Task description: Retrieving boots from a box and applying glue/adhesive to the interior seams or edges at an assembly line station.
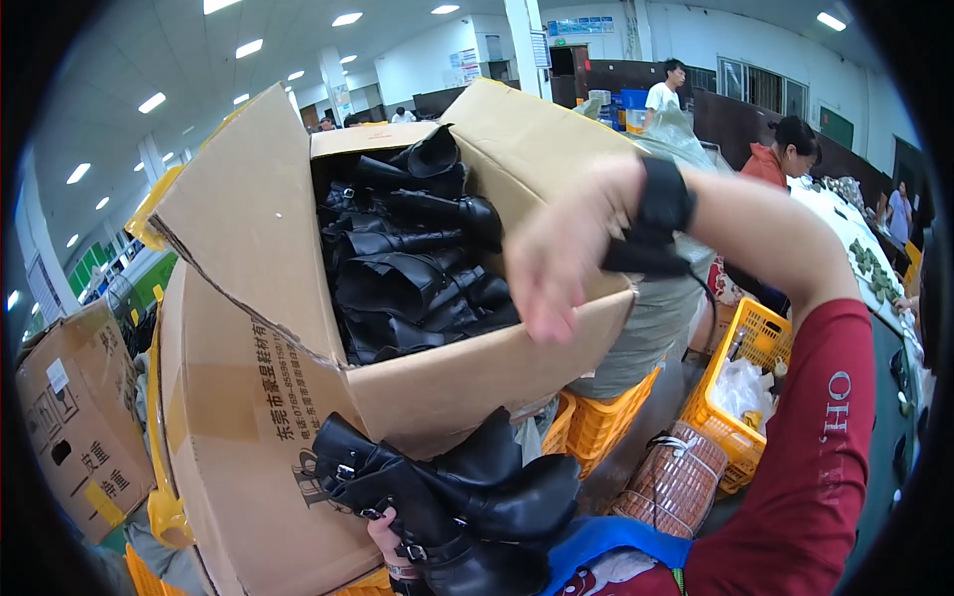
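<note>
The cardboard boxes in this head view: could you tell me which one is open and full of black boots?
The large tilted box under the right hand; the smaller one at far left shows no boots.

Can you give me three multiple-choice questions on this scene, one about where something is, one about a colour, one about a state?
1. Where is the right hand?
A. at the open side of the cardboard box
B. inside a yellow crate
C. flat on the floor

2. What colour are the boots in the left hand?
A. brown
B. black
C. white

3. What state is the cardboard box in?
A. taped shut
B. flattened
C. open, packed with boots

Answers: 1 A, the fingers hang at the box's opening. 2 B, the leather is glossy black. 3 C, the flaps stand apart and black boots fill it.
</note>
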A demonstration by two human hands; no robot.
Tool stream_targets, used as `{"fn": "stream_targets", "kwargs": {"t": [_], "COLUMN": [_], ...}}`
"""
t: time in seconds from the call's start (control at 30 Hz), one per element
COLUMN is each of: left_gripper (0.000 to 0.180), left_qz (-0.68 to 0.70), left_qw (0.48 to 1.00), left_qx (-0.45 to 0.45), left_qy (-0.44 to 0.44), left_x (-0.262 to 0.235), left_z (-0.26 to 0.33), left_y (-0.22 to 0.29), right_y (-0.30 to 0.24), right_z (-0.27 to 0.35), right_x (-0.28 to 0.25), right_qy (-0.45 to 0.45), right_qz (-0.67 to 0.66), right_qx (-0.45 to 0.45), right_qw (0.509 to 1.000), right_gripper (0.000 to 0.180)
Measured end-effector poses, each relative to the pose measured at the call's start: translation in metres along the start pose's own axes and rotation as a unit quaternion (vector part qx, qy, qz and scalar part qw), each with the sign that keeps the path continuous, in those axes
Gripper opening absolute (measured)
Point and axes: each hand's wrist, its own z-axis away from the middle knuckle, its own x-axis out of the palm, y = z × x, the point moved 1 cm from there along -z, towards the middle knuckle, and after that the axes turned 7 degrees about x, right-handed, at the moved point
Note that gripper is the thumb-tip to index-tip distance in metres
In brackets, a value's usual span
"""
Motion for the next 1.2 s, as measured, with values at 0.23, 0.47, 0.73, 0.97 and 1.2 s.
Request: {"fn": "stream_targets", "kwargs": {"t": [0.23, 0.47, 0.73, 0.97, 1.2], "left_gripper": [0.039, 0.04, 0.04, 0.041, 0.041], "left_qz": [-0.039, -0.056, -0.083, -0.075, -0.072], "left_qw": [0.998, 0.994, 0.988, 0.987, 0.987], "left_qx": [-0.022, -0.024, -0.02, -0.016, -0.004], "left_qy": [0.033, 0.091, 0.127, 0.142, 0.142], "left_x": [-0.015, -0.015, -0.005, -0.006, -0.006], "left_z": [-0.011, -0.009, -0.02, -0.021, -0.016], "left_y": [0.009, 0.008, 0.002, 0.003, 0.002], "right_y": [-0.011, 0.032, 0.011, 0.091, 0.099], "right_z": [-0.08, -0.128, -0.17, -0.127, -0.153], "right_x": [-0.157, -0.204, -0.259, -0.273, -0.273], "right_qy": [0.344, 0.628, 0.568, 0.498, 0.509], "right_qz": [0.38, 0.399, 0.408, 0.238, 0.211], "right_qx": [0.263, 0.206, 0.097, 0.317, 0.368], "right_qw": [0.818, 0.635, 0.708, 0.771, 0.749], "right_gripper": [0.052, 0.024, 0.049, 0.099, 0.077]}}
